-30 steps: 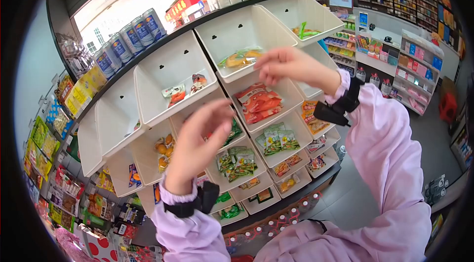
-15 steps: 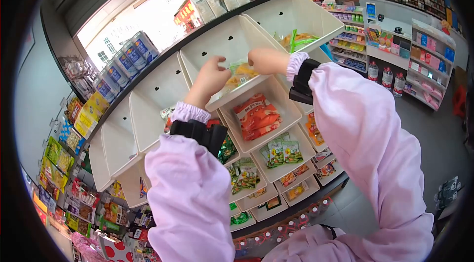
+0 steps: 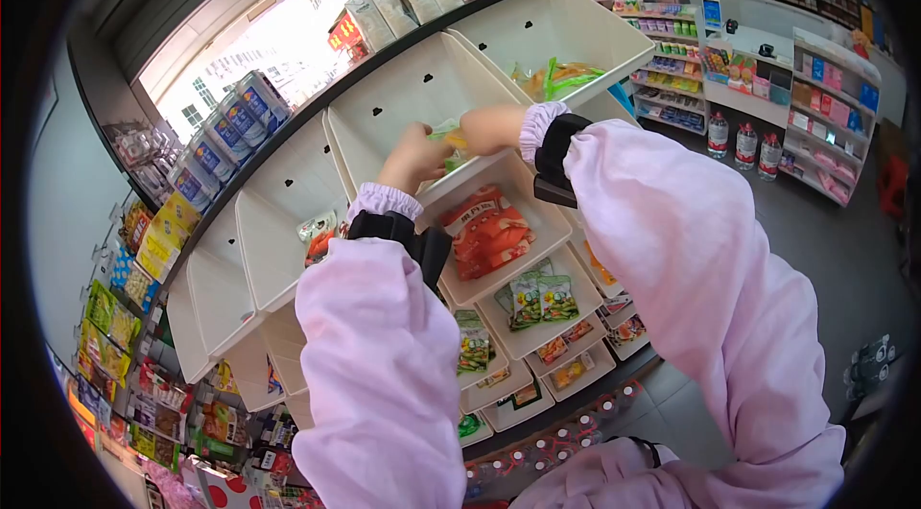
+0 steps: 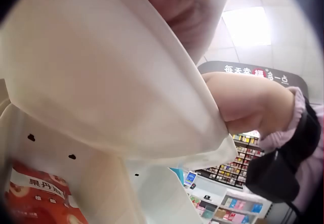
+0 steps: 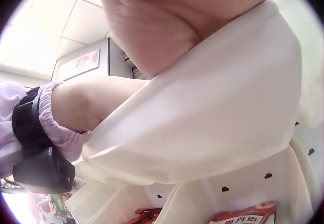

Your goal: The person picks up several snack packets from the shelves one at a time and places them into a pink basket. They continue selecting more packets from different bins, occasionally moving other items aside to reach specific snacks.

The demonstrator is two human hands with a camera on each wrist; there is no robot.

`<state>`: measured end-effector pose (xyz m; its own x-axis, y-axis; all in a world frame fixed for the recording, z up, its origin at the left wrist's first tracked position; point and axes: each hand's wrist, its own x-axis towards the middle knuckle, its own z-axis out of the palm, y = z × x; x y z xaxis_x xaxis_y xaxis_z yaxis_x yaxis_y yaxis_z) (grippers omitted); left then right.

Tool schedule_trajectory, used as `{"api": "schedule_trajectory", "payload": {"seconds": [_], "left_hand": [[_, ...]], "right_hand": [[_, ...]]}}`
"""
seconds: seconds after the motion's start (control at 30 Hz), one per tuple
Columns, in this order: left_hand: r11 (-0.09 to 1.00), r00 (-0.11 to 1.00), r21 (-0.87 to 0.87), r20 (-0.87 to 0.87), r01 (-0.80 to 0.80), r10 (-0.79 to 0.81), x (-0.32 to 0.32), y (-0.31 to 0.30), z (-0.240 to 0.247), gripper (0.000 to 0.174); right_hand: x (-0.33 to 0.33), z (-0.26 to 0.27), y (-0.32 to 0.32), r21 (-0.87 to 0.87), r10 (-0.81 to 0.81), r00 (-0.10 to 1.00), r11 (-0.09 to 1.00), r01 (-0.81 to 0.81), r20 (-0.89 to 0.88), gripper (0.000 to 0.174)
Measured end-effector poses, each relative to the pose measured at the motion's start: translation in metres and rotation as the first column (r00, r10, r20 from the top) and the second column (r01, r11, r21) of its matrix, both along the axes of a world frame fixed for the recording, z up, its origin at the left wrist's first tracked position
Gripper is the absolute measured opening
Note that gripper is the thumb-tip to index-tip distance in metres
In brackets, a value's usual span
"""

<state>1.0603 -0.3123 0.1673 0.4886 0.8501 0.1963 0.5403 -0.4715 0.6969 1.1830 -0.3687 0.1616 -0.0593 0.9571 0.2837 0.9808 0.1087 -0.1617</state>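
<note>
In the head view my left hand (image 3: 419,156) and right hand (image 3: 489,128) reach over the front edge of a white bin (image 3: 384,135) in the top row. Between them lies a clear packet (image 3: 455,138) with yellow contents and green print. The right fingertips are right at its yellow part; the left fingers bend beside its near side. From below, in both wrist views, the bin's wall (image 4: 101,72) hides the fingers, and only the heel of each hand shows above the rim. I cannot tell whether either hand grips the packet.
Below sits a bin with red packets (image 3: 489,231), then one with green packets (image 3: 539,298). A top bin to the right holds a green-and-yellow packet (image 3: 566,77). Blue-and-white cans (image 3: 230,130) line the ledge at left. Bottles (image 3: 552,451) stand along the base.
Both hands have come together and down into the top bin, from apart in the air to either side of the clear packet. The head view has shifted slightly.
</note>
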Motion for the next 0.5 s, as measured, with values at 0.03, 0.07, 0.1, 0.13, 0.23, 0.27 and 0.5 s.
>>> {"api": "schedule_trajectory", "payload": {"seconds": [0.03, 0.07, 0.1, 0.13, 0.23, 0.27, 0.5], "left_hand": [[0.994, 0.995, -0.103, 0.096, 0.041, -0.031, -0.001, -0.002, 0.003, 0.038], [0.976, 0.98, -0.199, 0.193, 0.091, -0.052, -0.001, -0.004, 0.007, 0.036], [0.946, 0.955, -0.288, 0.29, 0.148, -0.061, -0.002, -0.005, 0.009, 0.034], [0.945, 0.943, -0.287, 0.328, 0.158, -0.058, -0.002, -0.004, 0.009, 0.031], [0.952, 0.948, -0.273, 0.316, 0.139, -0.048, 0.004, 0.003, 0.007, 0.023], [0.96, 0.973, -0.26, 0.227, 0.101, -0.042, 0.006, 0.006, 0.008, 0.021], [0.966, 0.956, -0.183, 0.262, 0.182, -0.131, -0.003, -0.001, 0.016, 0.019]], "right_hand": [[0.0, 0.001, 0.0, 0.008, -0.002, 1.0, 1.0, 0.002, -0.001, 0.022], [-0.002, 0.001, -0.001, 0.016, -0.003, 1.0, 1.0, 0.003, -0.003, 0.021], [-0.003, 0.003, -0.004, 0.024, 0.014, 1.0, 1.0, -0.013, -0.007, 0.021], [-0.004, 0.005, -0.006, 0.033, 0.03, 1.0, 0.999, -0.029, -0.01, 0.021], [-0.002, 0.005, 0.002, 0.043, 0.083, 0.996, 0.996, -0.084, 0.017, 0.02], [0.001, 0.003, 0.007, 0.042, 0.1, 0.995, 0.994, -0.101, 0.032, 0.02], [0.006, 0.004, 0.007, 0.074, 0.081, 0.984, 0.995, -0.07, -0.157, 0.024]]}}
